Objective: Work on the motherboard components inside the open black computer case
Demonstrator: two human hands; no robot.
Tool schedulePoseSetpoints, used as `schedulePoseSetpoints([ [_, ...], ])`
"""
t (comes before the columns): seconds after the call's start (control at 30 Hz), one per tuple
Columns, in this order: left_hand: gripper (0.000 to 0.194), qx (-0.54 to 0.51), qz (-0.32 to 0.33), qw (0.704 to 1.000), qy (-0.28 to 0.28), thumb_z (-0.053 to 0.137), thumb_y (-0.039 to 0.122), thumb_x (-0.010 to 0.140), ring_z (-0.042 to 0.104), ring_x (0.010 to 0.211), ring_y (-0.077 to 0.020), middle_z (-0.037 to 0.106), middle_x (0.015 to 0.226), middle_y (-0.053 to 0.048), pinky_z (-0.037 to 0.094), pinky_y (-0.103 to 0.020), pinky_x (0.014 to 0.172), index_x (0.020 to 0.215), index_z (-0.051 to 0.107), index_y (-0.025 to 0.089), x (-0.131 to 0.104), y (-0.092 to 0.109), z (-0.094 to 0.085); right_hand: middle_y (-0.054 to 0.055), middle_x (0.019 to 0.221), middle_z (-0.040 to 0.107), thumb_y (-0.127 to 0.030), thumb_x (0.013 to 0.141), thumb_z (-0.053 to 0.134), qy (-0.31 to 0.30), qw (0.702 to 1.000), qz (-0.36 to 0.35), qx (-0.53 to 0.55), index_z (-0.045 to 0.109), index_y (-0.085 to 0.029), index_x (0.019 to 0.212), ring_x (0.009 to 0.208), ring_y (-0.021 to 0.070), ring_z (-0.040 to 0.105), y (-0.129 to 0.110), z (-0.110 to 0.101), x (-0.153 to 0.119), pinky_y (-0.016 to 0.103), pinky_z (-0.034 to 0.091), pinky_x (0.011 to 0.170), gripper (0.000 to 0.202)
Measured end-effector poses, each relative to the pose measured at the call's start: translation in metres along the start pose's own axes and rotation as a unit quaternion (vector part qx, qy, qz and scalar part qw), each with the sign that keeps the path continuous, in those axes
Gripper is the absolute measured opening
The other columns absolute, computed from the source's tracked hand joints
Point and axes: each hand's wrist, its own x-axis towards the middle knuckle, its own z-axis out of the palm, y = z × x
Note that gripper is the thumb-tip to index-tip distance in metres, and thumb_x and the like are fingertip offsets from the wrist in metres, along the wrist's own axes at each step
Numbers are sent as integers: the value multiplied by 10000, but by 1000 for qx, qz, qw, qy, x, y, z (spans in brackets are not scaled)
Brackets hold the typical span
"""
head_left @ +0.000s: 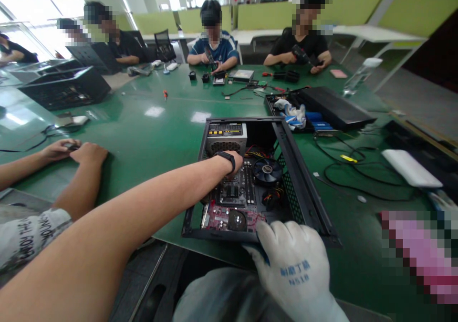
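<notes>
An open black computer case (311, 202) lies on its side in front of me at the table edge. My left hand (236, 163), bare with a black wristband, reaches inside it beside the grey power supply (228, 138); its fingers are hidden. Below that hand shows the motherboard (232, 188), with a black fan (267, 171) to its right. A red circuit card (229, 218) lies along the near side of the case. My right hand (291, 260), in a white work glove, grips the near rim, fingers over the edge and thumb on the outer side.
On the green table (143, 136) another person's hands (82, 151) rest at left, holding a small dark item. A tray of gloves (291, 114) and parts stands behind right. Black cables (358, 169) and a white box (411, 168) lie at right. Several people work opposite.
</notes>
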Motion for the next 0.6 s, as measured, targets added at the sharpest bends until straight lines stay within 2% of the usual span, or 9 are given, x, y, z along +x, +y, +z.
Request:
schedulePoseSetpoints([
  [0.2,615,0,0,1000,-2,861,279,547,689,993,-306,717,1102,-205,554,-310,838,1114,730,80,-5,1,-3,15,666,516,-431,702,740,-8,1000,-1,-7,626,-252,845,661,203,379,0,-2,0,350,157,637,256],
  [0.4,676,-9,0,1000,1,886,268,496,686,999,-324,717,1100,-208,556,-321,837,1126,728,81,-4,0,-1,13,666,518,-416,716,731,-15,1000,1,-2,604,-254,825,659,206,383,0,-3,0,352,157,639,233],
  [0.6,646,8,-1,1000,-1,871,290,539,682,1016,-312,712,1128,-196,556,-316,839,1137,723,96,-2,1,-1,19,673,520,-427,733,715,-11,1000,-1,-4,597,-250,820,670,206,379,0,-2,0,348,158,642,230],
])
